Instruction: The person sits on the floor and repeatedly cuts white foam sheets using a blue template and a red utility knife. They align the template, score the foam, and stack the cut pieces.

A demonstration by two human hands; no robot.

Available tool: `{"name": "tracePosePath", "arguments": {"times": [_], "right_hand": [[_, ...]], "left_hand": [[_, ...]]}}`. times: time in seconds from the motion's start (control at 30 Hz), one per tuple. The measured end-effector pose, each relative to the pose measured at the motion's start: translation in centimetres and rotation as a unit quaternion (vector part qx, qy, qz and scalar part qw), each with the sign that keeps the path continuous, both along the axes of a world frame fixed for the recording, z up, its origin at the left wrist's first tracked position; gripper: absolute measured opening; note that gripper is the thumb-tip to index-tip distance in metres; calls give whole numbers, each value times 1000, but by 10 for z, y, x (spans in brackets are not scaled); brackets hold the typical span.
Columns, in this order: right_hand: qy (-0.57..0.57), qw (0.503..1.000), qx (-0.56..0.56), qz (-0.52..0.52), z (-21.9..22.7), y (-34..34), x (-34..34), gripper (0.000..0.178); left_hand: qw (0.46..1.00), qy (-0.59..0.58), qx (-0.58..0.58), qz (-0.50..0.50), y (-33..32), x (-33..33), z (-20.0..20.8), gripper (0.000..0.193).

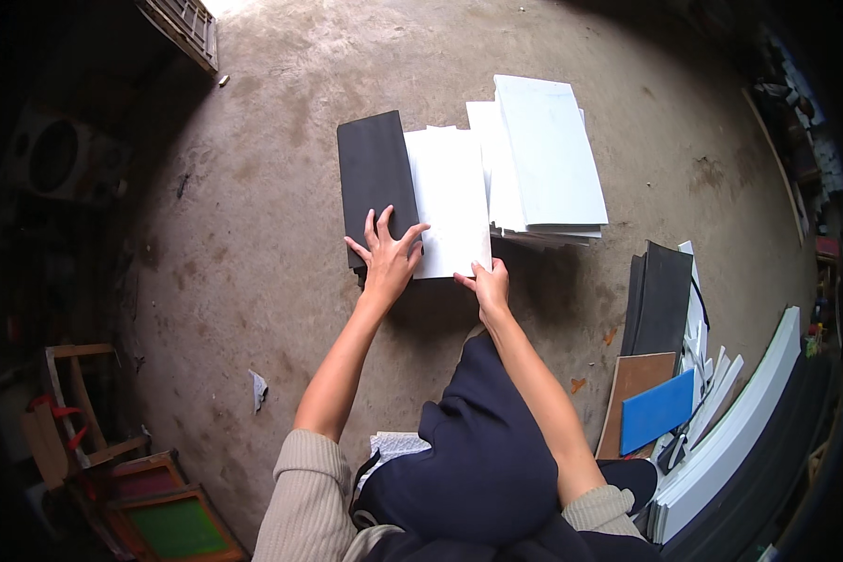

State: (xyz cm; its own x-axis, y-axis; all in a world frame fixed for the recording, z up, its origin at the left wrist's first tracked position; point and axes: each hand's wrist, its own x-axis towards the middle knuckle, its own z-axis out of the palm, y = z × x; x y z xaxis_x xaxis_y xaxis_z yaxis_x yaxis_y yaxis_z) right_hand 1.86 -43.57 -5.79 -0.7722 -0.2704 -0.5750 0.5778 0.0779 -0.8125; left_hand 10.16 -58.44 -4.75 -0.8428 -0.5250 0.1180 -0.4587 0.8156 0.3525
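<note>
My left hand (pixel 389 258) has its fingers spread, resting on the near part of a stack of black sheets (pixel 373 159); its thumb and index finger reach over toward the white sheet beside it. At the near right corner of that white sheet (pixel 451 201), my right hand (pixel 489 286) pinches the edge, thumb on top and the other fingers mostly hidden below. The sheet lies between the black stack and a taller, uneven pile of white sheets (pixel 553 155) on the right. Whether the sheet is loose from those under it, I cannot tell.
Black boards (pixel 660 300), a brown board (pixel 635 389), a blue panel (pixel 656 412) and long white strips (pixel 735 440) lean at the right. Wooden frames (pixel 173 529) stand at the lower left. A torn scrap (pixel 258 390) lies on the concrete floor (pixel 253 187).
</note>
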Motion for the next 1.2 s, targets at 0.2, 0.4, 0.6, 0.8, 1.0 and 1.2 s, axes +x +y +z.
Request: {"name": "tracePosePath", "arguments": {"times": [0.2, 0.4, 0.6, 0.8, 1.0, 1.2], "right_hand": [[118, 981, 145, 48, 3, 8, -13, 43], [137, 933, 231, 238, 50, 81, -37, 43], [296, 869, 333, 215, 109, 284, -63, 33], [189, 892, 410, 25, 185, 488, 1, 30], [119, 894, 397, -170, 155, 621, 122, 27], [159, 841, 473, -209, 13, 614, 199, 25]], "left_hand": [[996, -80, 16, -34, 12, -2, 7, 25], [995, -15, -60, -82, 19, 2, 25, 24], [936, 227, -33, -267, 96, -32, 97, 17], [847, 178, 63, -496, 230, -88, 135, 15], [754, -17, -12, -657, 357, -124, 111, 24], [735, -169, 114, -647, 470, -119, 26, 49]]}}
